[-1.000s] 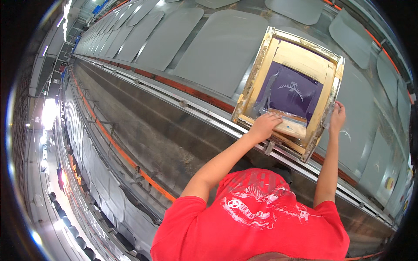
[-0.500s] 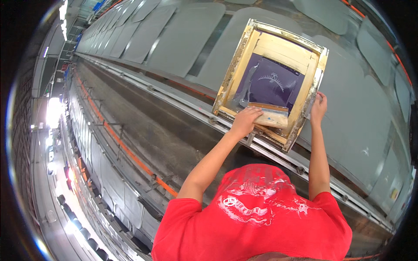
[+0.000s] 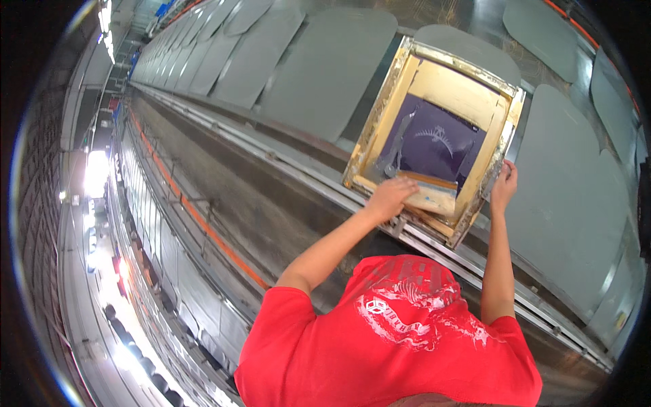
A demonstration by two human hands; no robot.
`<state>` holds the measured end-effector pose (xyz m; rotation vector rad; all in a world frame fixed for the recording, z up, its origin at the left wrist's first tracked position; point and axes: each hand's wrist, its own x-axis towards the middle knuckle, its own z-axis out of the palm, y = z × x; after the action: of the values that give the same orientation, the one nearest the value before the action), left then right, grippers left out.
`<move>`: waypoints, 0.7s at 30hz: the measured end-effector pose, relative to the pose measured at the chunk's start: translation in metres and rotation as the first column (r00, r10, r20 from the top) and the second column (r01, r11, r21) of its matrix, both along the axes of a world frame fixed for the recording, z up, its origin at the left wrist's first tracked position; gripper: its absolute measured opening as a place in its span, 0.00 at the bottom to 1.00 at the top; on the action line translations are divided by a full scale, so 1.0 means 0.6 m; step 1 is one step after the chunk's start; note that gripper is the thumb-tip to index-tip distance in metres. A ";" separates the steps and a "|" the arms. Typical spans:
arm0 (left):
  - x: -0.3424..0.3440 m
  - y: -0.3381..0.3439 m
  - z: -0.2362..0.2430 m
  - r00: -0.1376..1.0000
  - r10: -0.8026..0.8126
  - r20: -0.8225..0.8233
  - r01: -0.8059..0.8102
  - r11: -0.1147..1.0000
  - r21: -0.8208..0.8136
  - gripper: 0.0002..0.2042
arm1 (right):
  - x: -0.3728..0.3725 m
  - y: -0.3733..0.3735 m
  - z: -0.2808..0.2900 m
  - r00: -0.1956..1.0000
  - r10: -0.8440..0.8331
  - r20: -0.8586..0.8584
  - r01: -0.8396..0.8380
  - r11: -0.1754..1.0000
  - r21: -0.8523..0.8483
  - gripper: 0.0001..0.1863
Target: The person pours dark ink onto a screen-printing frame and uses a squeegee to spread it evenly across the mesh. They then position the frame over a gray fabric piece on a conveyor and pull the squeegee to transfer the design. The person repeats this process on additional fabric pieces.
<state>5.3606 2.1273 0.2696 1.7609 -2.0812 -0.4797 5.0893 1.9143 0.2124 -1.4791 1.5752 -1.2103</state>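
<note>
L hand (image 3: pixel 392 197) grips squeegee (image 3: pixel 426 193) inside screen frame (image 3: pixel 380 122); R hand (image 3: pixel 504 184) clasps frame's right edge.

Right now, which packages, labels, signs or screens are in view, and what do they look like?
Printing screen: rectangular yellowish frame with dark purple mesh, on the long table, under both hands.
Shirt print: white graphic on the red shirt, bottom centre.
No packages or signs visible.
</note>
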 end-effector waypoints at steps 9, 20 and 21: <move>0.035 -0.050 0.032 0.999 -0.032 -0.035 0.033 0.999 0.030 0.26 | 0.009 -0.020 0.013 0.971 -0.123 -0.203 0.123 0.992 -0.014 0.14; 0.082 -0.076 0.056 0.896 -0.444 0.022 0.445 0.895 -0.033 0.22 | -0.008 -0.050 -0.017 0.964 -0.123 -0.235 0.132 0.991 0.020 0.14; 0.094 -0.070 0.068 0.918 -0.396 0.011 0.396 0.918 0.039 0.23 | 0.012 -0.035 -0.010 0.969 -0.121 -0.216 0.134 0.990 0.043 0.13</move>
<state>5.4170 2.0854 0.3106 1.3592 -2.4665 -0.6153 5.0964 1.8931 0.2062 -1.5316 1.8577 -1.0946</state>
